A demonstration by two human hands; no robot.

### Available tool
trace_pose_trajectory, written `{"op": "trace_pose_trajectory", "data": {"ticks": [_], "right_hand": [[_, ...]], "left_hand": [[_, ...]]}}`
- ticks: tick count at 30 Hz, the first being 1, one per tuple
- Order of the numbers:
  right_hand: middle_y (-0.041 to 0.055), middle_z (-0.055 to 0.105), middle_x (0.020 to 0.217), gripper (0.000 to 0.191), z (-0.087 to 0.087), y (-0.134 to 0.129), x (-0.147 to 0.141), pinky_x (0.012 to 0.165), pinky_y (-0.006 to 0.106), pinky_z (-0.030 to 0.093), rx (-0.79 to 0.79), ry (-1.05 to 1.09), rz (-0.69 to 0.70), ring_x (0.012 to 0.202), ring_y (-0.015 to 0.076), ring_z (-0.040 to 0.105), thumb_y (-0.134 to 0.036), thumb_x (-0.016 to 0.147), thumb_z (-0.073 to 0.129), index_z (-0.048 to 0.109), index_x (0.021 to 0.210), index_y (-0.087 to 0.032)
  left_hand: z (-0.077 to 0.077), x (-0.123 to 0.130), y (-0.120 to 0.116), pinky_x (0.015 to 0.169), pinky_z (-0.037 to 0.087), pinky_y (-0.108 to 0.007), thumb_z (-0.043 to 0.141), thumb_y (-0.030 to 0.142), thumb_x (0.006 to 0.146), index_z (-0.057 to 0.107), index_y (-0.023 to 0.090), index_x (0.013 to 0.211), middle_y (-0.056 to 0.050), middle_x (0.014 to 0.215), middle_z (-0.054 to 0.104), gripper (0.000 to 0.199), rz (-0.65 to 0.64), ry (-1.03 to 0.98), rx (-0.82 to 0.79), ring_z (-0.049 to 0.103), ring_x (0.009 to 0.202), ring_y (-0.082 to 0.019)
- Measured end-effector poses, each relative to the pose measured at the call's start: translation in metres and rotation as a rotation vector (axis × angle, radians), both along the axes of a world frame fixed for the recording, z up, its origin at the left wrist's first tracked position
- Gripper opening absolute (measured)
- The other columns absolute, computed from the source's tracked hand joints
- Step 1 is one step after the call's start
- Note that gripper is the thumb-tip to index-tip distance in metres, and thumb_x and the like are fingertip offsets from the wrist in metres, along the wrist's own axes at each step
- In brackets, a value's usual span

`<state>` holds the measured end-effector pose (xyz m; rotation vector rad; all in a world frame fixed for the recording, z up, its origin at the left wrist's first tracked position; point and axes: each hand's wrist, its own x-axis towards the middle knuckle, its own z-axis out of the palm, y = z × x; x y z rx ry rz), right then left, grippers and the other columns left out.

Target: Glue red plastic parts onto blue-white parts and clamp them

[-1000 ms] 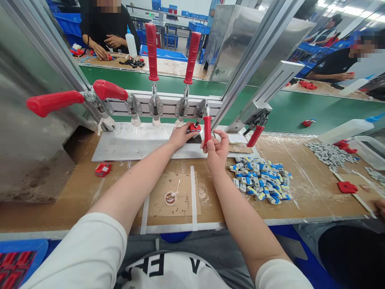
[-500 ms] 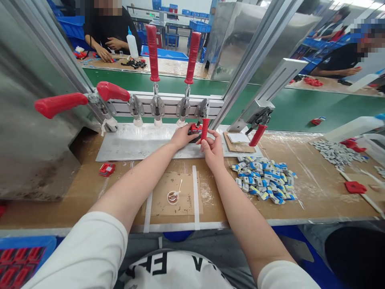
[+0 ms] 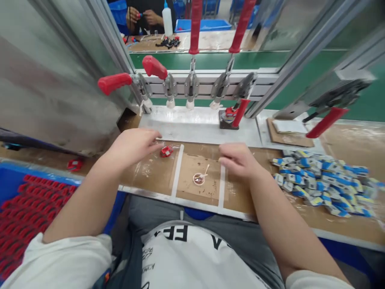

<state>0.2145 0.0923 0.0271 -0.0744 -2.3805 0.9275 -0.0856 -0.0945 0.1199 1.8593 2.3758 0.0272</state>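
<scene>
My left hand (image 3: 135, 146) hovers over the bench, fingers stretched out, close to a small red plastic part (image 3: 166, 151). It holds nothing that I can see. My right hand (image 3: 239, 158) is above the right tape strip with its fingers curled in, and nothing shows in it. Behind the hands, a red-handled toggle clamp (image 3: 241, 112) is swung down over a red piece (image 3: 231, 112) in a dark block (image 3: 224, 122) on the metal plate. Between the hands lies a small round dish (image 3: 199, 179) with a cotton swab (image 3: 207, 168) resting in it.
More toggle clamps (image 3: 191, 84) line the rail behind the plate. At right lies a heap of blue, grey and yellow parts (image 3: 321, 180). A blue crate (image 3: 12, 172) of red parts stands at lower left, near another red part (image 3: 75, 164). Across the bench, a person's hands (image 3: 150, 18) handle something small.
Both my hands have left the clamp and come back towards me, the left one moving left to the red part. The clamp stays down over its piece. My view has turned left and down.
</scene>
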Motion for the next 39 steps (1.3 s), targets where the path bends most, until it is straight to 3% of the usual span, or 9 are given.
{"op": "trace_pose_trajectory", "data": {"ticks": [3, 7, 10, 13, 17, 21, 26, 34, 39], "right_hand": [[-0.0008, 0.047, 0.062, 0.056, 0.008, -0.019, -0.006, 0.060, 0.032, 0.026, 0.093, -0.241, 0.245, 0.057, 0.0141, 0.039, -0.058, 0.110, 0.054, 0.045, 0.069, -0.021], [0.0000, 0.050, 0.060, 0.052, 0.009, -0.032, -0.014, 0.060, 0.033, 0.022, 0.155, -0.378, 0.264, 0.055, 0.0139, 0.038, -0.049, 0.112, 0.051, 0.047, 0.068, -0.020], [0.0010, 0.052, 0.063, 0.047, 0.007, -0.034, -0.016, 0.061, 0.033, 0.022, 0.185, -0.375, 0.245, 0.056, 0.0148, 0.041, -0.040, 0.112, 0.049, 0.049, 0.070, -0.020], [0.0015, 0.054, 0.066, 0.046, 0.004, -0.035, -0.016, 0.061, 0.033, 0.022, 0.226, -0.329, 0.229, 0.059, 0.0157, 0.044, -0.039, 0.113, 0.048, 0.049, 0.072, -0.021], [0.0014, 0.053, 0.067, 0.045, 0.001, -0.036, -0.017, 0.061, 0.034, 0.021, 0.306, -0.283, 0.178, 0.062, 0.0166, 0.045, -0.037, 0.113, 0.048, 0.046, 0.072, -0.021], [0.0007, 0.054, 0.066, 0.043, -0.002, -0.037, -0.017, 0.061, 0.034, 0.021, 0.327, -0.261, 0.155, 0.061, 0.0167, 0.044, -0.033, 0.112, 0.050, 0.045, 0.071, -0.021], [0.0002, 0.055, 0.067, 0.041, 0.000, -0.037, -0.017, 0.061, 0.033, 0.024, 0.247, -0.227, 0.182, 0.061, 0.0159, 0.044, -0.030, 0.111, 0.050, 0.044, 0.072, -0.022], [-0.0049, 0.036, 0.058, 0.045, 0.000, -0.030, -0.014, 0.058, 0.030, 0.025, -0.032, -0.163, 0.253, 0.054, 0.0110, 0.031, -0.025, 0.104, 0.053, 0.032, 0.065, -0.022], [-0.0056, 0.031, 0.057, 0.045, -0.002, -0.015, -0.008, 0.054, 0.028, 0.024, -0.192, 0.195, -0.084, 0.051, 0.0096, 0.028, -0.024, 0.102, 0.056, 0.033, 0.063, -0.022]], "left_hand": [[-0.017, 0.002, -0.030, 0.083, 0.050, -0.037, 0.071, 0.059, 0.091, 0.077, 0.033, 0.115, -0.005, 0.109, 0.078, 0.036, 0.104, 0.041, -0.016, 0.073, 0.102, -0.030], [-0.058, 0.023, -0.027, 0.081, 0.051, -0.038, 0.065, 0.057, 0.098, 0.070, 0.032, 0.125, -0.006, 0.128, 0.073, 0.037, 0.113, 0.030, 0.086, 0.070, 0.113, -0.030], [-0.068, 0.035, -0.011, 0.086, 0.051, -0.042, 0.060, 0.046, 0.101, 0.071, 0.029, 0.116, -0.010, 0.117, 0.073, 0.025, 0.080, 0.030, 0.110, 0.068, 0.114, -0.033], [-0.060, 0.047, 0.014, 0.094, 0.051, -0.043, 0.062, 0.039, 0.099, 0.070, 0.026, 0.113, -0.010, 0.113, 0.071, 0.020, 0.008, -0.092, 0.179, 0.066, 0.113, -0.033], [-0.057, 0.070, 0.058, 0.096, 0.053, -0.038, 0.071, 0.023, 0.088, 0.070, 0.021, 0.108, -0.006, 0.114, 0.069, 0.020, -0.138, -0.471, 0.303, 0.067, 0.105, -0.025], [-0.080, 0.088, 0.093, 0.098, 0.056, -0.036, 0.073, 0.021, 0.086, 0.072, 0.019, 0.117, -0.007, 0.121, 0.067, 0.031, -0.161, -0.861, 0.338, 0.068, 0.103, -0.020], [-0.107, 0.088, 0.102, 0.107, 0.056, -0.041, 0.073, 0.033, 0.093, 0.066, 0.020, 0.130, -0.009, 0.127, 0.072, 0.040, -0.172, -1.178, 0.312, 0.070, 0.116, -0.023], [-0.116, 0.090, 0.101, 0.100, 0.061, -0.038, 0.088, 0.030, 0.077, 0.068, 0.017, 0.122, -0.009, 0.117, 0.078, 0.051, -0.078, -1.366, 0.256, 0.076, 0.106, -0.024], [-0.115, 0.089, 0.101, 0.093, 0.062, -0.038, 0.091, 0.034, 0.076, 0.073, 0.016, 0.116, -0.010, 0.112, 0.080, 0.047, -0.079, -1.311, 0.195, 0.078, 0.100, -0.025]]}}
